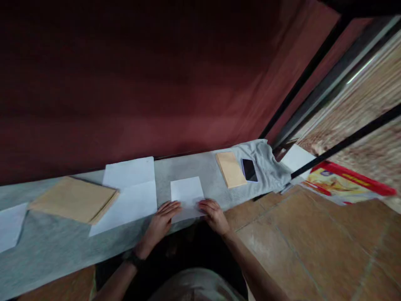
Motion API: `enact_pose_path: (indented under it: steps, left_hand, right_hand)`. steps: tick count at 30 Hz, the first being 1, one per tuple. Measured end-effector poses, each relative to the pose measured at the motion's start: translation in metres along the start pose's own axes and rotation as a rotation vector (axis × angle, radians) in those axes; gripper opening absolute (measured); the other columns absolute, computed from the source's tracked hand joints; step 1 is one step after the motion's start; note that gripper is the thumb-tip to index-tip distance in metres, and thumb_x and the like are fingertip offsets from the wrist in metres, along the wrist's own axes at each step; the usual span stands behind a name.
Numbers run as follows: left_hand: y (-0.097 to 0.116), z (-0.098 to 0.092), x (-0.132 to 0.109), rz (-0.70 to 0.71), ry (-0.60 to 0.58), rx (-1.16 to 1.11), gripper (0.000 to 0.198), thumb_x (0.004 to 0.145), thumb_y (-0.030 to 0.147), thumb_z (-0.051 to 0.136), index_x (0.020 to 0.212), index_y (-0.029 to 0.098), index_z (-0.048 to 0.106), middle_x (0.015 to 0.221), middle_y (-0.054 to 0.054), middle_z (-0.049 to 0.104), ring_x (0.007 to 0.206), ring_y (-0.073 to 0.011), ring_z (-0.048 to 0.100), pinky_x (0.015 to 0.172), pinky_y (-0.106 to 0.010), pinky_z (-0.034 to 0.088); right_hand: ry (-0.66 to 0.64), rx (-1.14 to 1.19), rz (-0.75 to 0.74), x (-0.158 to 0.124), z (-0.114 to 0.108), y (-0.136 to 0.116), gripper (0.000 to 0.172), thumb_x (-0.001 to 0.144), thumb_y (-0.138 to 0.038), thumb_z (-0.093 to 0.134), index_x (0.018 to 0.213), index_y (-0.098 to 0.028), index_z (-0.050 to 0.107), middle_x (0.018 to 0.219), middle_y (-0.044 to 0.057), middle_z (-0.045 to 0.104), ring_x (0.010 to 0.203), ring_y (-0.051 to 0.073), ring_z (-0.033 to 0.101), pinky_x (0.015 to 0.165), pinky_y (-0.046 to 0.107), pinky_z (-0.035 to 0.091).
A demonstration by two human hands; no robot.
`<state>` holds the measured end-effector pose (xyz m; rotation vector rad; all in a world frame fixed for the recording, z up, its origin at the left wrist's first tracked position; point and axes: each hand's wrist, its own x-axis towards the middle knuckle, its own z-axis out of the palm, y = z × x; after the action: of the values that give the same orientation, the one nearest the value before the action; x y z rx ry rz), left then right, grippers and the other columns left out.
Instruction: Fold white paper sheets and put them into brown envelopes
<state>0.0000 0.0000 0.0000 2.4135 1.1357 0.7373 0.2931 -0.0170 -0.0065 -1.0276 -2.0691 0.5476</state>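
Note:
A small white sheet of paper [187,190] lies in front of me on the grey cloth. My left hand [164,214] grips its near left edge, fingers bent together over the paper. On the near right edge my right hand [214,214] holds the same sheet, its fingers likewise curled and close together. Between my hands the near strip of the paper looks slightly raised or folded over, though blur makes this hard to tell. My thumbs are mostly hidden. Left of my left hand lies a larger white sheet with a crease across it [138,196].
A stack of tan envelopes [73,198] overlaps the large sheet, with another white paper [11,225] at far left. Right of my hands lie a smaller tan stack [231,169] and a phone [249,170]. Dark red wall behind; black metal bars [347,140] and a colourful box [347,182] at right.

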Motion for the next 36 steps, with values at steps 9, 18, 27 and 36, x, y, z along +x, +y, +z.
enact_pose_path:
  steps: [9,18,27,36]
  left_hand:
    - [-0.003,0.005,0.006,-0.243,0.168,-0.11,0.046,0.077,0.005,0.053,0.112,0.026,0.074,0.117,-0.004,0.075,0.112,-0.022,0.067,0.104,-0.042,0.053]
    - [0.002,0.001,0.033,-0.36,0.246,-0.159,0.029,0.079,0.012,0.056,0.098,0.023,0.074,0.104,-0.006,0.076,0.104,-0.0246,0.068,0.098,-0.042,0.053]
    - [0.033,-0.052,0.089,-0.521,0.501,-0.292,0.032,0.081,0.051,0.065,0.073,0.02,0.065,0.069,0.0,0.067,0.072,-0.0178,0.062,0.068,-0.027,0.05]
    - [0.023,-0.025,0.095,-0.787,0.427,-0.871,0.063,0.059,0.048,0.081,0.111,0.017,0.063,0.081,-0.003,0.073,0.07,-0.0204,0.067,0.063,-0.03,0.05]
  right_hand:
    - [0.078,-0.018,0.172,0.015,-0.002,0.015,0.047,0.083,0.0,0.052,0.117,-0.027,0.072,0.12,0.006,0.072,0.118,0.023,0.062,0.106,0.045,0.046]
    - [0.066,-0.081,0.237,0.043,0.001,0.014,0.037,0.087,-0.008,0.055,0.113,-0.026,0.074,0.117,0.005,0.074,0.115,0.023,0.064,0.107,0.044,0.044]
    - [0.314,0.185,0.347,0.096,-0.047,-0.017,0.026,0.095,-0.043,0.058,0.096,-0.021,0.072,0.087,0.003,0.074,0.08,0.019,0.067,0.072,0.027,0.051]
    - [0.425,0.281,0.529,0.117,-0.014,0.021,0.022,0.092,-0.032,0.053,0.102,-0.019,0.068,0.084,0.003,0.072,0.073,0.017,0.063,0.07,0.027,0.052]
